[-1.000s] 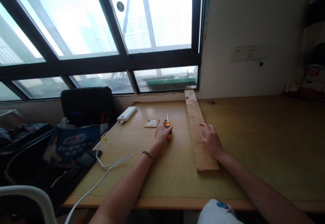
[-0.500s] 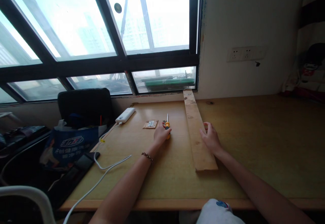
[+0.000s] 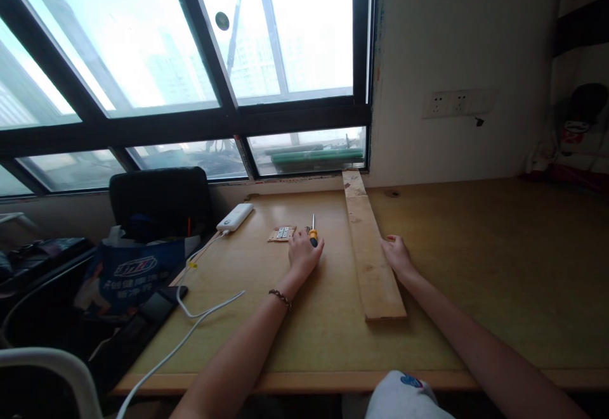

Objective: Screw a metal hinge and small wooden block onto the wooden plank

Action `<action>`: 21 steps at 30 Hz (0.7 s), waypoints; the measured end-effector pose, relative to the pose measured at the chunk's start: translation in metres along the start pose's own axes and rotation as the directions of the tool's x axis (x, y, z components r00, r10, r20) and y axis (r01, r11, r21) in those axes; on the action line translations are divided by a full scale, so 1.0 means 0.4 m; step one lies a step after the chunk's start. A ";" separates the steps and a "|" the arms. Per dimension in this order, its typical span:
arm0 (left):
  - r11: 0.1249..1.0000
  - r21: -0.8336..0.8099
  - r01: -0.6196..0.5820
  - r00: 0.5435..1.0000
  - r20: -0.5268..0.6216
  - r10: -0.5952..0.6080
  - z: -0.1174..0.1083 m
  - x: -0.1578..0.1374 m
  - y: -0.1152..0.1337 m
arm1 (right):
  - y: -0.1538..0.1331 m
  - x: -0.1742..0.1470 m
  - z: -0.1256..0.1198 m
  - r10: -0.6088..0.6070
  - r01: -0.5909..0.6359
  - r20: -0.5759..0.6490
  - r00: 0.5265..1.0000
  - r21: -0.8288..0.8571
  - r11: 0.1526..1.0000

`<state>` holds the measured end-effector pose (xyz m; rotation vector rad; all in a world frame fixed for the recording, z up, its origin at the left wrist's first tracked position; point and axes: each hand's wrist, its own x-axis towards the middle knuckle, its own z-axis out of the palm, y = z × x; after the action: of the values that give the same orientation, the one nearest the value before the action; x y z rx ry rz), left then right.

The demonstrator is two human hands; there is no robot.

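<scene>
Around the yellow-and-black handle of a screwdriver is my left hand, fingers on its left and thumb on its right. The shaft points away from me toward the window, and the hand covers the handle's near end. Small metal pieces lie beside the handle, partly hidden by my fingers. Just left of them is a little wooden piece with pale metal plates. My right hand rests at the right edge of a long wooden board, touching it with fingers loosely apart. The board lies flat, its far end by the window.
A white power bank with a white cable lies along the table's left side. A black chair and a blue bag stand left of the table. Wall sockets are at back right.
My left hand has shifted slightly right, its thumb moving from over the handle to its right side. My right hand has drawn back to the board's edge. The screwdriver and board stay in place.
</scene>
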<state>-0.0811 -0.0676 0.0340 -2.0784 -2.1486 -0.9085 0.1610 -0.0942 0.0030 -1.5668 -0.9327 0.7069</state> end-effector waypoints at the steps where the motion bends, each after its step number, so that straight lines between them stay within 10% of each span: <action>1: 0.998 0.002 -0.062 0.997 -0.055 0.062 -0.009 -0.005 0.006 | -0.002 0.001 -0.002 0.020 -0.020 0.002 1.000 0.012 1.000; 6: 0.903 -0.162 -0.397 0.914 -0.159 0.373 -0.045 -0.062 0.057 | -0.022 -0.010 -0.008 0.079 -0.087 0.055 0.995 0.167 0.982; 9: 0.829 -0.391 -0.399 0.915 -0.118 0.385 -0.030 -0.102 0.101 | -0.030 -0.022 -0.009 0.117 -0.182 0.219 0.969 0.309 0.933; 13: 0.667 -0.737 0.110 0.985 0.173 0.028 0.026 -0.106 0.166 | -0.027 -0.022 -0.010 0.163 -0.290 0.317 0.934 0.408 0.866; 18: 0.135 -0.642 0.755 0.656 0.747 -0.111 0.070 -0.044 0.230 | -0.021 -0.012 -0.015 0.205 -0.349 0.340 0.918 0.446 0.824; 21: 0.234 -0.644 0.728 0.684 0.708 -0.178 0.069 -0.016 0.249 | -0.025 -0.019 -0.014 0.170 -0.292 0.284 0.944 0.474 0.831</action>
<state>0.0215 -0.0675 0.0474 -2.0619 -3.1732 -2.3773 0.1596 -0.1030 0.0137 -1.1401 -0.6431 1.2262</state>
